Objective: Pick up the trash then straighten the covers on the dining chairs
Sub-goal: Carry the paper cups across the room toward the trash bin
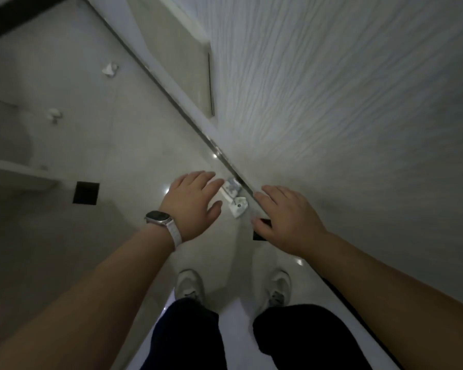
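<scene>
Both hands are held low over the floor [118, 156], fingers spread wide and nothing gripped. The left hand [195, 201], with a watch [159, 218] at its wrist, and the right hand [286, 217] are set on either side of a crumpled wrapper [234, 196]. The wrapper lies at mid-frame, close against the foot of the textured wall [332, 89]. This flanking position is judged to be a reach for that piece of trash. Two more pieces are seen well apart from it: a white scrap [109, 68] at upper left and a smaller scrap [54, 115] below it.

No dining chairs or covers are in view. The wrapper's print cannot be read in the dim, blurred frame. A dark square [262, 231] is half hidden under the right hand. A pale ledge [11, 169] is cut off at the left edge and cannot be identified.
</scene>
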Available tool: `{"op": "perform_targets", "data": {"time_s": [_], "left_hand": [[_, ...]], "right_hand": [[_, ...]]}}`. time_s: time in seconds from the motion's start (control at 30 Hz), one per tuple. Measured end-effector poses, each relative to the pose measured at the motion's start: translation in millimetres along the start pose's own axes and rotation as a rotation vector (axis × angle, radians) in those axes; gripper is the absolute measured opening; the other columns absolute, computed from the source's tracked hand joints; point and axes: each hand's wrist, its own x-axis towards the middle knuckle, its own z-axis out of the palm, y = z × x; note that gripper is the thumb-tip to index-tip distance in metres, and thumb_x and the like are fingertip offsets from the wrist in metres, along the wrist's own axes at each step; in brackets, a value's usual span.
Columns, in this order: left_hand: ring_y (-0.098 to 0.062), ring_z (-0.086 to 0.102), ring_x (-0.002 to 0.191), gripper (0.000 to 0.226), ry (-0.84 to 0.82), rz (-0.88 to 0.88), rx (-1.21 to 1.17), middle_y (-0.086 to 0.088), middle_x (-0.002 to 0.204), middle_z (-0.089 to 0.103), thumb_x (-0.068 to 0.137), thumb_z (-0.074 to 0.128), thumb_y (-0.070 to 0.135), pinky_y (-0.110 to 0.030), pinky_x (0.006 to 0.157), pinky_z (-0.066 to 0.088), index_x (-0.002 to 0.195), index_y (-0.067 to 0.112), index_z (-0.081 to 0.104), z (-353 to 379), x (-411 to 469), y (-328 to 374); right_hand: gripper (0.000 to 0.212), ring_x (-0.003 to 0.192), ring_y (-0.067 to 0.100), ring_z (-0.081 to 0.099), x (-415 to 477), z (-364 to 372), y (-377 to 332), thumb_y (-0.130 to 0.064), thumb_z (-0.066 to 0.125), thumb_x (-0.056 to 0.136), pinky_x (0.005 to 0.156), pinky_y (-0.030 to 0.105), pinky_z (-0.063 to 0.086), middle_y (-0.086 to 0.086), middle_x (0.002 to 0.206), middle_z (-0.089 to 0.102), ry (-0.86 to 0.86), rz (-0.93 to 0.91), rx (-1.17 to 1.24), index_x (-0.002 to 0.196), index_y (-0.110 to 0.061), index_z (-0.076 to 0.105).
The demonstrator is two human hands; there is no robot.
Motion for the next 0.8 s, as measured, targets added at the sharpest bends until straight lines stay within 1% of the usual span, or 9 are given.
{"op": "perform_targets", "data": {"time_s": [0.1,0.17,0.3,0.4,0.47,0.57,0.67,0.73,0.8], "left_hand": [[-0.033,0.056,0.117,0.054,-0.052,0.058,0.0,-0.011,0.13,0.059,0.088,0.038,0.045,-0.045,0.097,0.043,0.129,0.016,0.056,77.8,17.0,-28.2],[-0.034,0.055,0.117,0.052,-0.084,0.097,0.019,-0.012,0.131,0.059,0.088,0.041,0.043,-0.045,0.097,0.043,0.13,0.015,0.056,125.7,29.8,-48.3],[-0.035,0.051,0.123,0.049,-0.119,0.146,0.059,-0.011,0.136,0.055,0.089,0.049,0.041,-0.047,0.1,0.04,0.132,0.017,0.053,215.9,59.7,-85.7],[-0.034,0.051,0.123,0.051,-0.157,0.153,0.051,-0.012,0.135,0.055,0.089,0.045,0.045,-0.047,0.099,0.041,0.131,0.017,0.054,273.8,80.1,-108.3],[-0.035,0.054,0.118,0.053,-0.173,0.148,0.004,-0.014,0.132,0.057,0.088,0.042,0.047,-0.047,0.094,0.045,0.129,0.015,0.056,304.6,91.2,-119.9],[-0.035,0.056,0.113,0.052,-0.147,0.1,-0.059,-0.014,0.128,0.059,0.088,0.046,0.044,-0.044,0.091,0.047,0.127,0.012,0.058,343.3,105.5,-133.5],[-0.034,0.054,0.115,0.054,-0.135,0.01,-0.161,-0.013,0.13,0.058,0.088,0.047,0.047,-0.042,0.095,0.044,0.129,0.012,0.056,372.4,121.9,-141.7],[-0.033,0.05,0.12,0.054,-0.139,-0.081,-0.228,-0.012,0.134,0.054,0.092,0.051,0.046,-0.042,0.1,0.041,0.134,0.013,0.051,389.1,134.1,-146.1],[-0.032,0.047,0.124,0.059,-0.155,-0.138,-0.269,-0.012,0.138,0.05,0.091,0.054,0.049,-0.043,0.102,0.04,0.138,0.013,0.046,404.6,146.4,-149.6]], "right_hand": [[0.048,0.094,0.035,0.061,19.9,79.1,28.4,-0.04,0.056,0.082,0.074,0.043,0.052,0.015,0.107,0.065,-0.049,0.011,-0.005,0.116,-0.006,0.064],[0.047,0.094,0.034,0.06,33.2,127.2,46.5,-0.04,0.055,0.081,0.072,0.043,0.051,0.014,0.107,0.064,-0.089,0.024,-0.027,0.114,-0.007,0.064],[0.058,0.098,0.032,0.059,58.6,215.5,76.8,-0.049,0.04,0.08,0.075,0.04,0.051,0.012,0.112,0.063,-0.151,0.059,-0.055,0.115,-0.009,0.063],[0.066,0.104,0.029,0.055,73.3,278.8,97.1,-0.054,0.031,0.079,0.079,0.038,0.047,0.01,0.117,0.06,-0.198,0.079,-0.071,0.121,-0.012,0.059],[0.065,0.105,0.026,0.053,83.5,313.9,107.1,-0.055,0.029,0.081,0.08,0.039,0.048,0.007,0.119,0.057,-0.228,0.094,-0.074,0.125,-0.015,0.055],[0.059,0.104,0.025,0.053,93.1,355.5,118.5,-0.055,0.037,0.085,0.083,0.042,0.049,0.006,0.12,0.054,-0.228,0.165,-0.049,0.127,-0.016,0.051],[0.055,0.106,0.024,0.051,101.1,385.6,124.8,-0.052,0.046,0.09,0.084,0.04,0.047,0.006,0.126,0.051,-0.228,0.247,0.014,0.131,-0.016,0.047],[0.059,0.112,0.025,0.048,107.4,398.5,127.2,-0.053,0.049,0.09,0.088,0.041,0.046,0.006,0.131,0.047,-0.234,0.321,0.068,0.136,-0.016,0.042],[0.066,0.118,0.026,0.046,114.7,409.4,130.1,-0.055,0.052,0.088,0.093,0.042,0.045,0.007,0.137,0.043,-0.229,0.378,0.113,0.14,-0.016,0.036]]}}
